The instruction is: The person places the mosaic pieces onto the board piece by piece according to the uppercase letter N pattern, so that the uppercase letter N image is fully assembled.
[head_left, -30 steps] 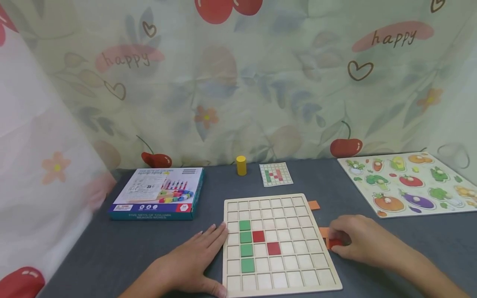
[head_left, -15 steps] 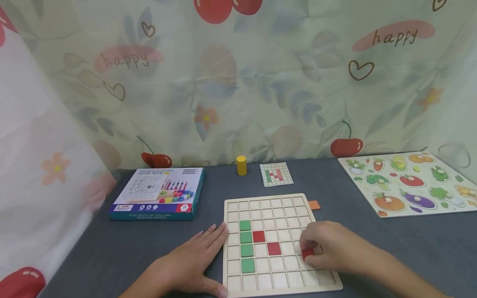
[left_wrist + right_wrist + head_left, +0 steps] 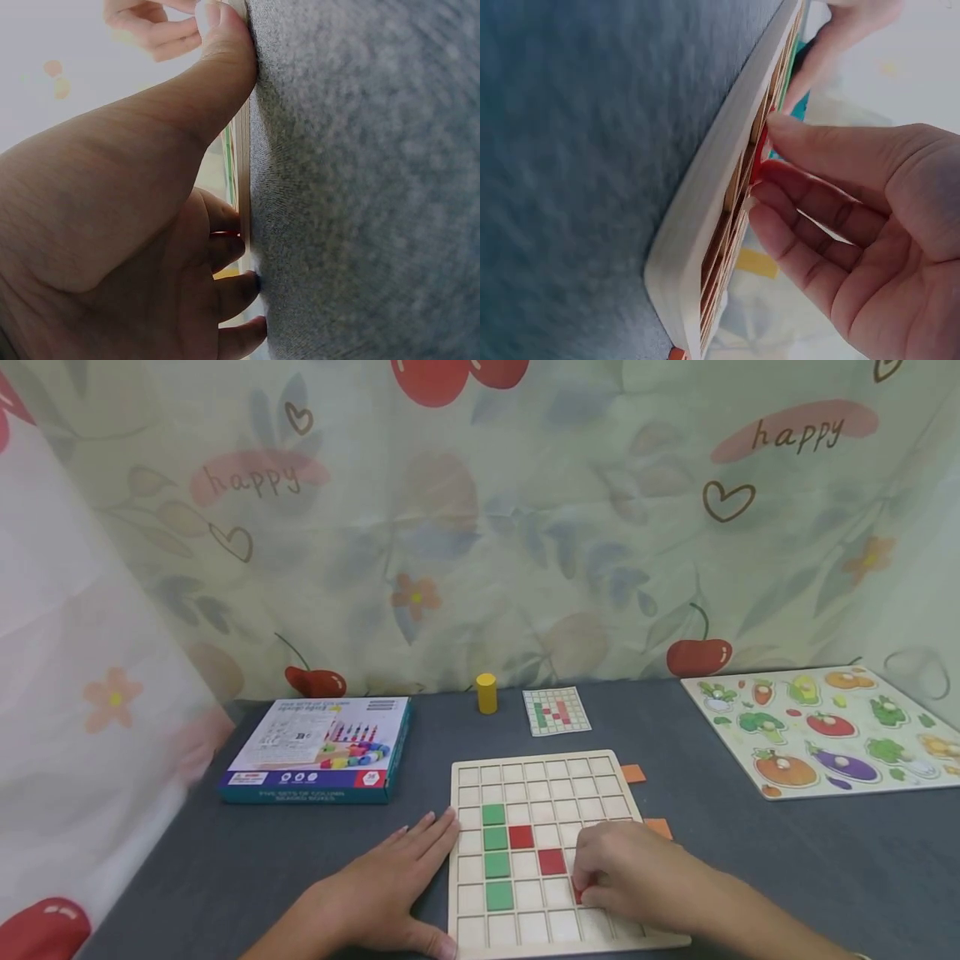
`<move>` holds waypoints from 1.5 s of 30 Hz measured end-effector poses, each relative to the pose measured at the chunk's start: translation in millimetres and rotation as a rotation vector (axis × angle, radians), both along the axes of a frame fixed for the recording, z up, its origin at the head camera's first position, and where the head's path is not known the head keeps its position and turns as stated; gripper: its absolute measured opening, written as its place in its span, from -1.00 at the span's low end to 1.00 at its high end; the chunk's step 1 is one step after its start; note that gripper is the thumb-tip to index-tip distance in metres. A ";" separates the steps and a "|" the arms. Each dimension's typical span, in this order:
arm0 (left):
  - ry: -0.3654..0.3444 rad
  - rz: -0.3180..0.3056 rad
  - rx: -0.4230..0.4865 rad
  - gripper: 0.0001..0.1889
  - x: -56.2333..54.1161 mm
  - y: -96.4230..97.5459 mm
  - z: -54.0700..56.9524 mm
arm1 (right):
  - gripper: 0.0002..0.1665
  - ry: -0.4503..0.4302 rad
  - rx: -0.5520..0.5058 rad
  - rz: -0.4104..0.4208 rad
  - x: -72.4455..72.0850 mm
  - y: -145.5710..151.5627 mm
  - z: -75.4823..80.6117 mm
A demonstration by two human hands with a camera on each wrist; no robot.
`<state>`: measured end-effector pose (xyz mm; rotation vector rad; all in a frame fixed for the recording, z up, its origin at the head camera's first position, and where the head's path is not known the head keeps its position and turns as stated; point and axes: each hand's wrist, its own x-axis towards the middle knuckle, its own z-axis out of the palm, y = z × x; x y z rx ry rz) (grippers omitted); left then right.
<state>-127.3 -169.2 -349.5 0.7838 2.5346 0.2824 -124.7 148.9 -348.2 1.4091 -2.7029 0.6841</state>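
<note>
A wooden grid board lies on the grey cloth, with a column of several green tiles at its left. Two red tiles sit in cells stepping down to the right of that column. My left hand rests against the board's left edge, fingers straight and thumb at the lower corner. Over the board's lower right part, my right hand pinches another red tile between thumb and fingertips, right at the cells. Most of that tile is hidden by the fingers in the head view.
Orange tiles lie along the board's right side. Behind the board are a small printed pattern card and a yellow cylinder. A boxed bead set sits at left, a vegetable puzzle board at far right.
My right hand has picked up a red tile beside the board's right edge and carried it left over the lower right cells. The left hand has stayed in place.
</note>
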 end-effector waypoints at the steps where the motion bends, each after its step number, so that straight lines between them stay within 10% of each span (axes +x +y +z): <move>1: 0.001 0.000 0.002 0.28 0.0 -0.3 0.4 | -0.67 0.033 -0.008 0.005 1.4 0.4 -1.0; 6: -0.011 0.004 0.016 0.27 0.4 -1.2 2.0 | -0.68 0.106 -0.034 0.030 6.1 4.8 -4.7; 13: -0.020 -0.001 0.024 0.25 0.3 -1.7 1.3 | -0.74 -0.216 -0.077 0.015 -7.4 30.7 5.9; 23: -0.022 0.000 0.019 0.25 0.4 -3.2 -0.4 | -0.79 -0.289 0.078 -0.216 -34.5 83.5 11.2; 45: -0.018 0.003 0.002 0.26 0.1 -1.5 -0.7 | -0.72 -0.433 -0.003 -0.176 -42.3 91.1 1.8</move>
